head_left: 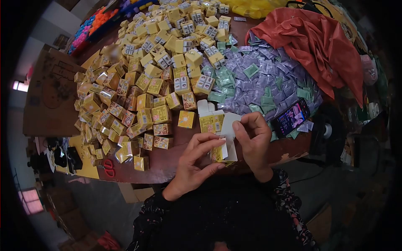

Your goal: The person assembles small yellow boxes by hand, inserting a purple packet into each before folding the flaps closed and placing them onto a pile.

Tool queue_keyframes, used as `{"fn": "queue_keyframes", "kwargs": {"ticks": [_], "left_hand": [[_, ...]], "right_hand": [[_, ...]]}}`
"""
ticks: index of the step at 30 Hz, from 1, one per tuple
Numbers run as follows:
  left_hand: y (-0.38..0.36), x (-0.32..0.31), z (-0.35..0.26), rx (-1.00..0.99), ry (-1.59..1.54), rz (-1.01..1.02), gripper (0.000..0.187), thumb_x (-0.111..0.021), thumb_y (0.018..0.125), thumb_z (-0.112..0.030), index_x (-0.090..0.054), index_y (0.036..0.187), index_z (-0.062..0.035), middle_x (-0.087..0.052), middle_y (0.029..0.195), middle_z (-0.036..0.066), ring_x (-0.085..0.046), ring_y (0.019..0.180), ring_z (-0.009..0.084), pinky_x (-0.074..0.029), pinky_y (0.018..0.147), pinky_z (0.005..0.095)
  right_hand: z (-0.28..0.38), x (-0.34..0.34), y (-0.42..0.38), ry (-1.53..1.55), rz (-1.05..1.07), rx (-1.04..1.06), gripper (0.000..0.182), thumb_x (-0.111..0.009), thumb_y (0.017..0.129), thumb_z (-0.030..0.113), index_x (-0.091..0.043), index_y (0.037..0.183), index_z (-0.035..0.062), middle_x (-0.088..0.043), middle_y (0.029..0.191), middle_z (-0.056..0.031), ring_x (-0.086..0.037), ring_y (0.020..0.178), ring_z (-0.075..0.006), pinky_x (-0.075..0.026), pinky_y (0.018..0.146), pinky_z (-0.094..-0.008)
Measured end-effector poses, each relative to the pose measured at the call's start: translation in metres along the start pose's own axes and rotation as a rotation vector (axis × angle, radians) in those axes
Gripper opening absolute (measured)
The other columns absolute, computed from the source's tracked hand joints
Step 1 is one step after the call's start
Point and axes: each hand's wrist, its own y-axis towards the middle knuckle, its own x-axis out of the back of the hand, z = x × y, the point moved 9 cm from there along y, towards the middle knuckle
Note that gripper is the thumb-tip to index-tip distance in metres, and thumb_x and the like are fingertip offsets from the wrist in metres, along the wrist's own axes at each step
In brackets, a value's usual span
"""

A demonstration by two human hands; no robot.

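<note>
Near the table's front edge my left hand (193, 164) is closed around a small yellow cardboard box (217, 155), its white inner flaps standing up. My right hand (256, 141) pinches a white flap (229, 123) of this box between thumb and fingers. What lies inside the box is hidden. Just beyond my hands is another unfolded yellow carton (210, 124) with white tabs, partly covered by the flap. A single closed yellow box (186, 119) lies to the left of it.
Printed yellow boxes (121, 109) pile up at left, pale yellow blocks with white fronts (176, 35) behind. Purple and green sachets (255, 79) heap at right, by a lit phone (290, 117) and red cloth (310, 42). Red scissors (109, 167) lie near the left edge.
</note>
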Motion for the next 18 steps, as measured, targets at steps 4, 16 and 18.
{"fn": "queue_keyframes", "kwargs": {"ticks": [4, 16, 18], "left_hand": [[0.002, -0.004, 0.004, 0.071, -0.173, 0.009, 0.047, -0.078, 0.09, -0.001, -0.062, 0.135, -0.0016, -0.049, 0.139, 0.01, -0.055, 0.129, 0.0212, -0.048, 0.109, 0.035], [0.004, -0.006, 0.007, 0.064, -0.361, 0.005, 0.028, -0.068, 0.098, 0.001, -0.058, 0.125, 0.0004, -0.045, 0.14, 0.01, -0.055, 0.131, 0.0218, -0.048, 0.109, 0.0367], [0.003, -0.006, 0.008, 0.062, -0.358, 0.009, 0.025, -0.068, 0.098, 0.002, -0.059, 0.122, 0.0001, -0.045, 0.14, 0.01, -0.055, 0.131, 0.0217, -0.048, 0.109, 0.0369]], "right_hand": [[0.005, -0.001, -0.001, 0.101, -0.005, -0.019, 0.014, -0.07, 0.098, 0.004, -0.056, 0.098, 0.0031, -0.067, 0.093, -0.0018, -0.062, 0.078, -0.0034, -0.051, 0.067, -0.0209], [0.025, -0.014, -0.033, -0.26, 0.361, 0.366, 0.044, -0.084, 0.086, 0.02, -0.066, 0.12, -0.0011, -0.068, 0.123, -0.0208, -0.07, 0.111, -0.0324, -0.057, 0.092, -0.038], [0.027, -0.015, -0.032, -0.282, 0.366, 0.406, 0.041, -0.083, 0.086, 0.017, -0.066, 0.119, -0.0006, -0.069, 0.122, -0.0207, -0.069, 0.115, -0.0342, -0.056, 0.095, -0.0403]]}}
